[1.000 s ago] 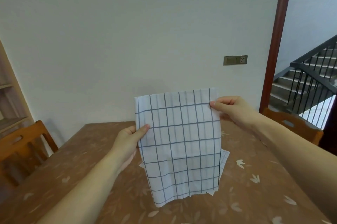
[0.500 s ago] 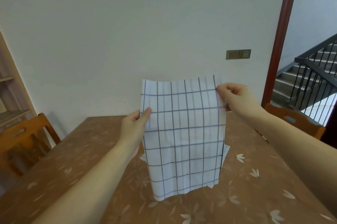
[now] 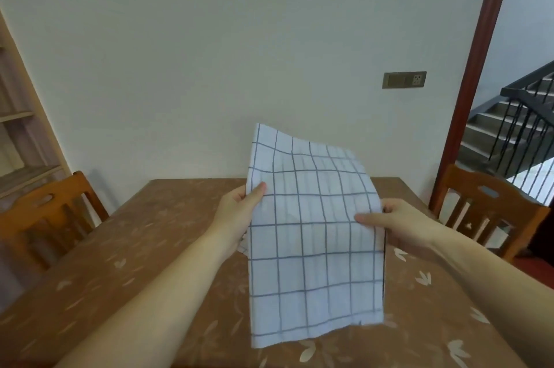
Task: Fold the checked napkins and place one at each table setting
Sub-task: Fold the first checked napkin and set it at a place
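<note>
I hold a white napkin with thin dark checks [image 3: 311, 247] upright above the brown table [image 3: 135, 262]. My left hand [image 3: 239, 211] pinches its left edge about halfway up, thumb on the front. At the right edge, my right hand [image 3: 398, 226] grips at mid height with the thumb across the cloth. The napkin's top part stands free above both hands and leans back toward the wall. Its lower edge hangs just above the table. A bit of more white cloth [image 3: 243, 247] peeks out behind it, mostly hidden.
A wooden chair [image 3: 48, 217] stands at the table's left side and another wooden chair [image 3: 485, 211] at its right. A shelf unit [image 3: 18, 139] is at the far left. A doorway on the right opens to a staircase [image 3: 515, 127].
Both hands slid down from the napkin's top corners to its side edges at mid height. The top part now stands loose and tips backward.
</note>
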Demonstrator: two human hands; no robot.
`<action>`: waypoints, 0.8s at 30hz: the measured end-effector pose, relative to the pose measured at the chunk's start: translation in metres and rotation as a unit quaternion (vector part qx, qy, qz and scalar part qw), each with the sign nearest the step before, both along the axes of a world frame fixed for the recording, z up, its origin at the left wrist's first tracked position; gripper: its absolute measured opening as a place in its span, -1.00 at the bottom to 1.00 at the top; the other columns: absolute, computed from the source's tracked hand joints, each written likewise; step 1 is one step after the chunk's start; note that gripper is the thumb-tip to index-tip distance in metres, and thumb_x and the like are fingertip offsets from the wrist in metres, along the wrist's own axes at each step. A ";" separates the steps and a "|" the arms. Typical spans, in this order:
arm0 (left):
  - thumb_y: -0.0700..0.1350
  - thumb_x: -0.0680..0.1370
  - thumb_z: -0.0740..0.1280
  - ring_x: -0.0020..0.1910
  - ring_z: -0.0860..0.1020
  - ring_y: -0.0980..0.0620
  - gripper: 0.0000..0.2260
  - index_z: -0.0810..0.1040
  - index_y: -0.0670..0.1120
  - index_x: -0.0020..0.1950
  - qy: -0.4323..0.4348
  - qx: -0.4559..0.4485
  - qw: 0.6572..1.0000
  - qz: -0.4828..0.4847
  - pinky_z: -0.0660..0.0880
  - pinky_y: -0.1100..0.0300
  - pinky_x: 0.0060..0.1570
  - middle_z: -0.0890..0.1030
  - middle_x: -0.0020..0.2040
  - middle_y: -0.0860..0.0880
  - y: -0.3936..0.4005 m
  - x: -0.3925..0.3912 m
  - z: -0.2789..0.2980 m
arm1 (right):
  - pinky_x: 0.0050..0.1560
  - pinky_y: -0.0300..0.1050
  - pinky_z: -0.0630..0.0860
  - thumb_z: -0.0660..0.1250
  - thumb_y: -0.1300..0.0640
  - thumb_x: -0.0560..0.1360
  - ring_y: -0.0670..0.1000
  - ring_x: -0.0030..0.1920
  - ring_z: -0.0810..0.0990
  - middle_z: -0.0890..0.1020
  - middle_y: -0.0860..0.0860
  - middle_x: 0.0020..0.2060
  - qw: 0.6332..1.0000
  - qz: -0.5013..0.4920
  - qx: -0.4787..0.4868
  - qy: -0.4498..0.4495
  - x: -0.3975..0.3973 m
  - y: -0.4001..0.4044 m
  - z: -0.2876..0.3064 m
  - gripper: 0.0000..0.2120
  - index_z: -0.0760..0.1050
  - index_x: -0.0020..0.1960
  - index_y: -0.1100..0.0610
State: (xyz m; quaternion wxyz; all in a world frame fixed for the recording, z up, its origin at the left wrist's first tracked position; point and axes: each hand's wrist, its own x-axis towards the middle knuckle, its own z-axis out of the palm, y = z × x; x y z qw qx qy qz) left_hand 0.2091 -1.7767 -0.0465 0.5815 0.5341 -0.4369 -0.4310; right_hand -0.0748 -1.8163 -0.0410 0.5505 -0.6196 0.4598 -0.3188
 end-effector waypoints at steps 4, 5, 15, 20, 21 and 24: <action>-0.03 0.54 0.41 -0.06 0.70 -0.03 -0.78 0.67 -0.18 0.02 -0.033 0.110 0.989 -0.095 0.61 0.11 -0.10 0.74 -0.03 -0.11 0.002 0.003 -0.008 | 0.09 0.10 0.62 0.37 0.21 0.54 0.17 0.03 0.72 0.73 0.19 0.02 0.998 -0.052 -0.015 -0.031 -0.004 -0.009 -0.001 -0.80 0.63 0.12 0.26; -0.09 0.53 0.42 -0.09 0.71 -0.04 -0.82 0.67 -0.20 0.00 -0.033 0.121 0.987 -0.104 0.61 0.14 -0.17 0.74 -0.05 -0.13 0.002 0.002 -0.011 | 0.15 0.15 0.60 0.37 0.21 0.55 0.18 0.04 0.72 0.73 0.19 0.01 0.998 -0.062 -0.021 -0.025 -0.005 -0.011 -0.003 -0.81 0.64 0.11 0.25; -0.20 0.52 0.43 -0.08 0.65 0.04 -0.89 0.69 -0.06 0.02 -0.059 0.097 0.986 -0.121 0.54 0.13 -0.03 0.73 -0.08 0.00 -0.002 -0.003 -0.020 | 0.03 -0.10 0.54 0.41 0.17 0.53 -0.03 0.03 0.60 0.62 -0.03 0.05 0.979 -0.188 -0.074 -0.021 -0.009 -0.007 -0.015 -0.45 0.35 0.46 -0.04; -0.22 0.51 0.45 -0.35 0.57 0.16 -0.88 0.67 -0.06 -0.21 -0.077 0.054 0.995 -0.044 0.49 0.22 -0.21 0.64 -0.39 0.13 -0.002 -0.010 -0.015 | 0.04 -0.06 0.55 0.40 0.15 0.53 -0.02 0.00 0.59 0.55 -0.02 0.12 0.978 -0.177 -0.077 -0.072 -0.016 -0.007 -0.008 -0.62 0.51 0.30 -0.11; -0.21 0.50 0.46 -0.35 0.56 0.14 -0.88 0.68 -0.06 -0.23 -0.090 0.044 0.994 -0.034 0.49 0.21 -0.22 0.65 -0.38 0.12 -0.003 -0.009 -0.014 | 0.06 0.05 0.59 0.39 0.17 0.53 0.09 0.03 0.61 0.58 0.05 0.12 0.982 -0.162 -0.082 -0.061 -0.018 -0.006 -0.005 -0.70 0.57 0.22 -0.09; -0.16 0.47 0.50 -0.18 0.63 0.04 -0.96 0.72 -0.12 -0.14 -0.112 0.020 0.993 0.011 0.56 0.14 -0.13 0.73 -0.17 -0.03 -0.004 -0.007 -0.012 | 0.17 0.45 0.47 0.43 0.14 0.48 0.47 0.14 0.51 0.58 0.41 0.11 0.979 -0.155 -0.129 0.016 -0.024 -0.008 -0.002 -0.79 0.67 0.06 -0.10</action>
